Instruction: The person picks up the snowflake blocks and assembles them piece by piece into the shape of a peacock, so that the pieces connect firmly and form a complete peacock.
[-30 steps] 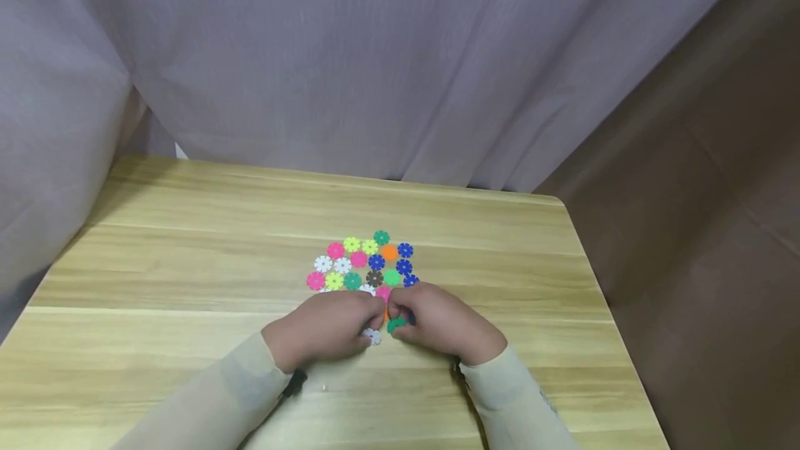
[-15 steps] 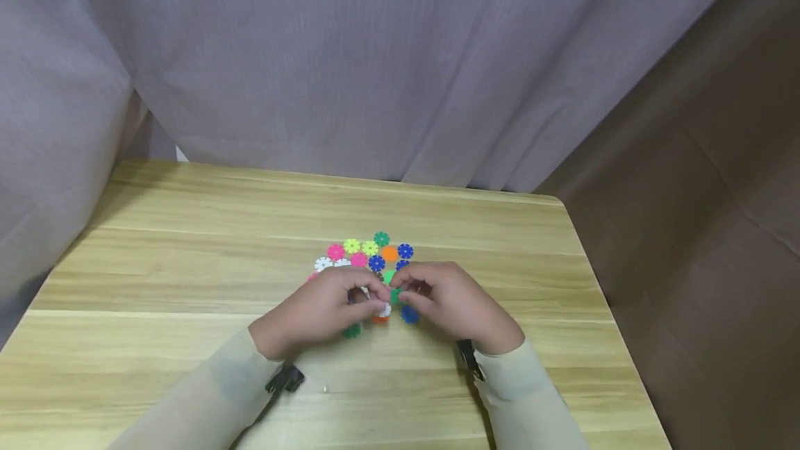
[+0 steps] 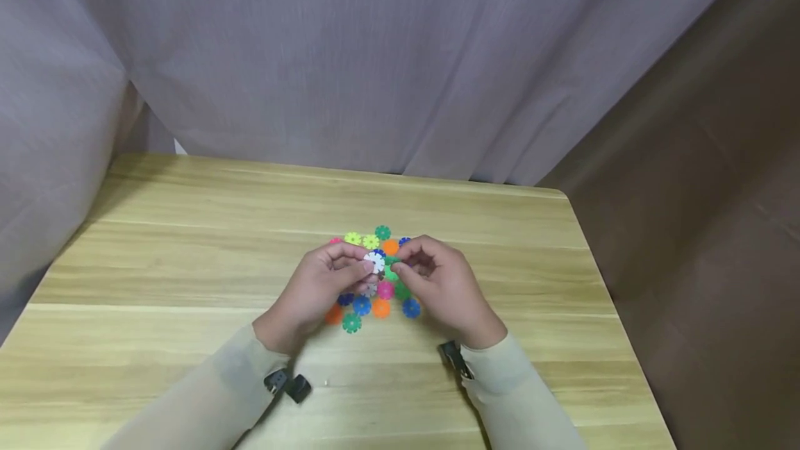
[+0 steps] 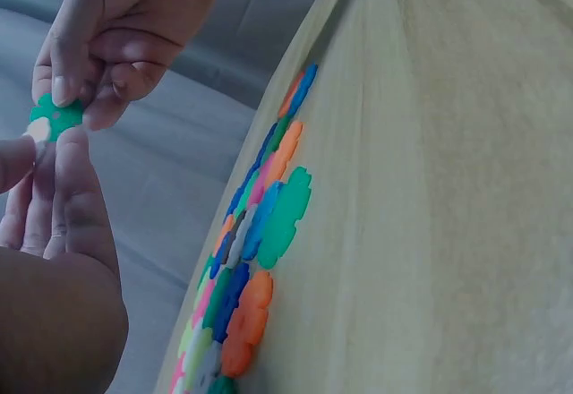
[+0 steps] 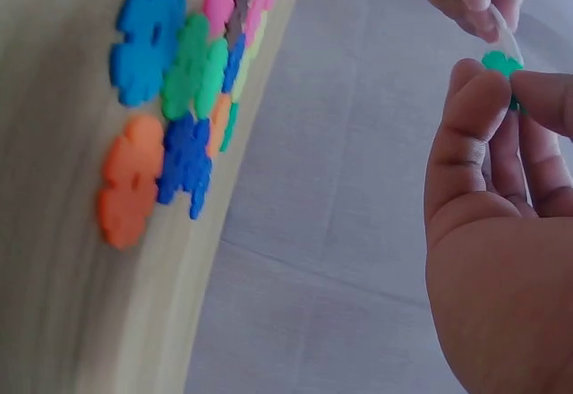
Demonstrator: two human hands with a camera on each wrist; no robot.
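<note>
**2 discs meeting edge to edge above the table**

The left hand (image 3: 319, 283) is pinching a white disc (image 3: 374, 262) between thumb and fingertips, and the right hand (image 3: 440, 290) is pinching a green disc (image 3: 391, 272) the same way. Both hands are holding their pieces in the air over the pile of discs (image 3: 369, 297), with the 2 pieces touching between the fingertips. The green disc is lying just right of and slightly below the white one, so the joint is sitting midway between the hands, with neither hand clearly nearer. From the left wrist view, the green disc (image 4: 55, 116) is standing roughly edge-on to the white one, faces crossing; the exact angle is hard to tell. The loose coloured discs are lying flat on the wooden table (image 3: 156, 262), directly under the hands. A grey curtain (image 3: 375, 54) is hanging behind the table, and brown sheeting (image 3: 700, 193) is covering the right side
</note>
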